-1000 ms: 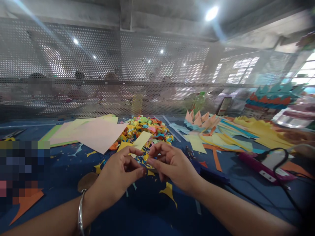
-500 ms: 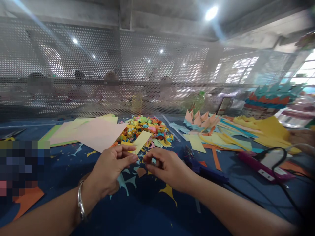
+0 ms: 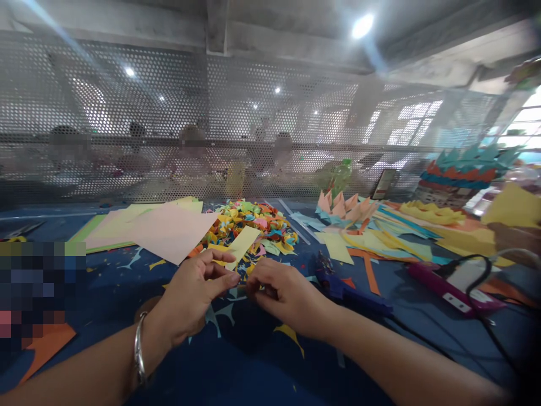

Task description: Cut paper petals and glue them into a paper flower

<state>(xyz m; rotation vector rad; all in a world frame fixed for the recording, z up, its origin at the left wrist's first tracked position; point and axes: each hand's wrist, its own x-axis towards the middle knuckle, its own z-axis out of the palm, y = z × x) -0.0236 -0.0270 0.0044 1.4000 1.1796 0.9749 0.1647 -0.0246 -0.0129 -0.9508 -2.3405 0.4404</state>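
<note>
My left hand (image 3: 198, 293), with a silver bangle at its wrist, curls its thumb toward its fingers, index fingertip a little apart. Close beside it, my right hand (image 3: 287, 296) has its fingers bent in a pinch. Something thin seems to show between the fingertips, too small to name. Just beyond them lies a pale yellow paper strip (image 3: 244, 245), at the front of a heap of small coloured paper pieces (image 3: 257, 217). Blue paper offcuts (image 3: 220, 320) lie under my left hand, and a yellow offcut (image 3: 289, 335) lies below the right.
Large paper sheets (image 3: 169, 228) lie on the left. A blue glue gun (image 3: 355, 296) with a cord lies right, near a purple power strip (image 3: 448, 290). Pointed paper strips (image 3: 344, 208) stand behind. At the right edge another person's hand (image 3: 518, 239) holds yellow paper (image 3: 513, 206).
My hands have shifted only slightly. A small brown piece visible between them earlier no longer shows. At the right, the other person's hand has lifted the yellow paper and moved it rightward.
</note>
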